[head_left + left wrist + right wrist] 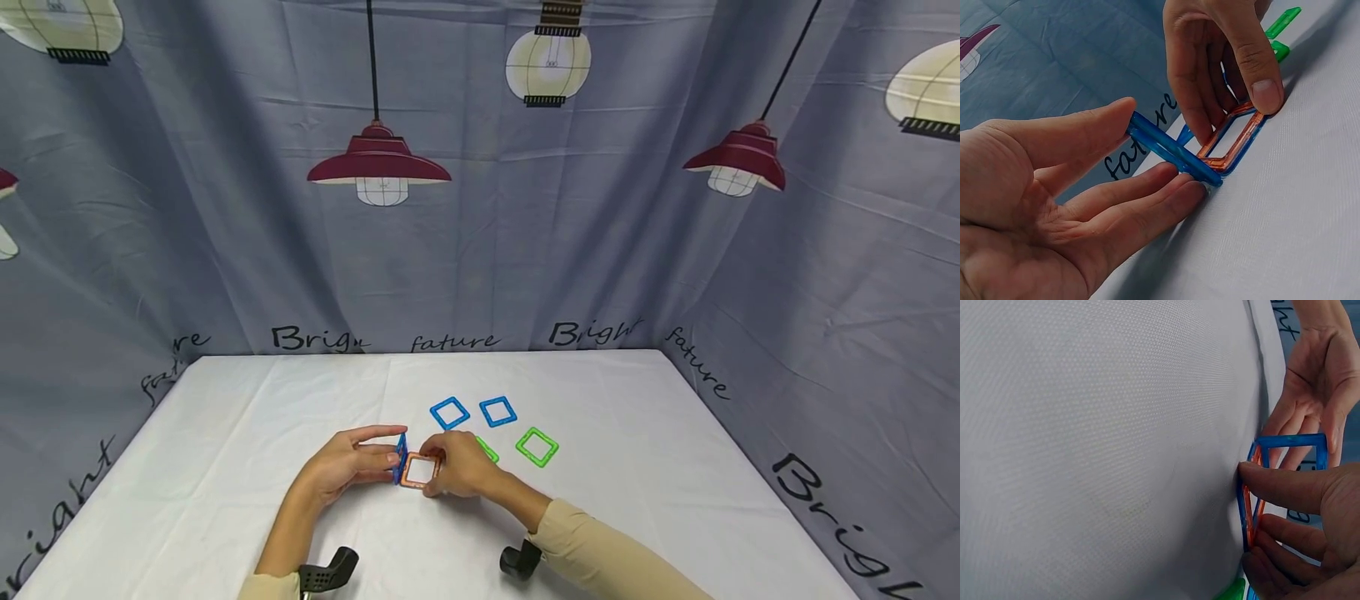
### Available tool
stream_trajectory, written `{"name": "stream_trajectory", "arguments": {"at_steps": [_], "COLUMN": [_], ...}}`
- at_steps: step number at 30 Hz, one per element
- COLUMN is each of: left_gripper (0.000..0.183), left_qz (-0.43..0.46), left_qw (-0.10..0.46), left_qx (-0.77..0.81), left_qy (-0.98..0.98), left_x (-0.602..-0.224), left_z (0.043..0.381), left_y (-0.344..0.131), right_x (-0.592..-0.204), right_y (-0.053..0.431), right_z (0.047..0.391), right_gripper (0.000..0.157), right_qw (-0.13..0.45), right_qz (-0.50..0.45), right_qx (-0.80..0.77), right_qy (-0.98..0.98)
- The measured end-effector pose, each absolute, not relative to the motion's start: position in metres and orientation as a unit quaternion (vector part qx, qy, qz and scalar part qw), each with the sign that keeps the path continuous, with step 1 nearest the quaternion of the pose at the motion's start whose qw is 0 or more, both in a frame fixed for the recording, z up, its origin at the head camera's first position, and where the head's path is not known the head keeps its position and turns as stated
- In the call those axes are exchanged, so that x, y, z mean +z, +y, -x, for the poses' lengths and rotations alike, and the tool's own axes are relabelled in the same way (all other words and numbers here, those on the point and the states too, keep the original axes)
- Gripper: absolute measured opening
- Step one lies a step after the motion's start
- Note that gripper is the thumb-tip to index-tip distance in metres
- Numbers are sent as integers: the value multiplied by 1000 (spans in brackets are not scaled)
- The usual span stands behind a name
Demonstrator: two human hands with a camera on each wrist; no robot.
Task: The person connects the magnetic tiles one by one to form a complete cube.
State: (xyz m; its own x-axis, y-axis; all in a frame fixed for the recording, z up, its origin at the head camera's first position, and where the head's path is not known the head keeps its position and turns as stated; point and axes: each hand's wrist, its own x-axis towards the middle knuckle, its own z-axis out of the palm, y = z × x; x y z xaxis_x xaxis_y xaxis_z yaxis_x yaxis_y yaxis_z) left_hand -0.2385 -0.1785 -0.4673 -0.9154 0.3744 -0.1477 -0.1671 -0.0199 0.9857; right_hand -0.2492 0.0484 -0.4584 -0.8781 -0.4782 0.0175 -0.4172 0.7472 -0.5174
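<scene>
Head: white table (450, 542); curtain (465, 267) (grey-blue)

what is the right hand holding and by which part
The right hand holds the orange square by opposite edges, thumb at the near one, fingers at the far one.

Smooth, glossy plastic frames (1174, 150) on matt, fine-textured cloth (637, 450)

There were one orange square (417, 485), two green squares (546, 438), at least three blue squares (503, 422), one left hand (352, 457), one right hand (463, 467), two wrist cameras (333, 571), one table (675, 500), three printed red lamps (379, 158) and three printed bulbs (549, 67).
</scene>
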Motion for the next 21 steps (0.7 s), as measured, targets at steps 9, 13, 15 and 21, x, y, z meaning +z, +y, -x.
{"name": "stream_trajectory", "arguments": {"at_steps": [9,13,15,21], "left_gripper": [59,59,59,60], "left_qz": [-76,-76,-74,-76], "left_qw": [185,184,185,186], "left_qx": [708,705,705,707], "left_qy": [677,681,680,678], "left_x": [-469,-470,-470,-468], "left_z": [239,239,239,239], "left_y": [-177,-177,-177,-176], "right_x": [-458,-459,-459,-455], "right_y": [47,48,48,49], "right_z": [247,245,245,248], "right_gripper": [50,51,52,58], "right_qw": [51,47,47,53], "right_qz": [234,231,232,221], "right_qx": [-266,-267,-268,-280], "right_qy": [934,934,934,933]}}
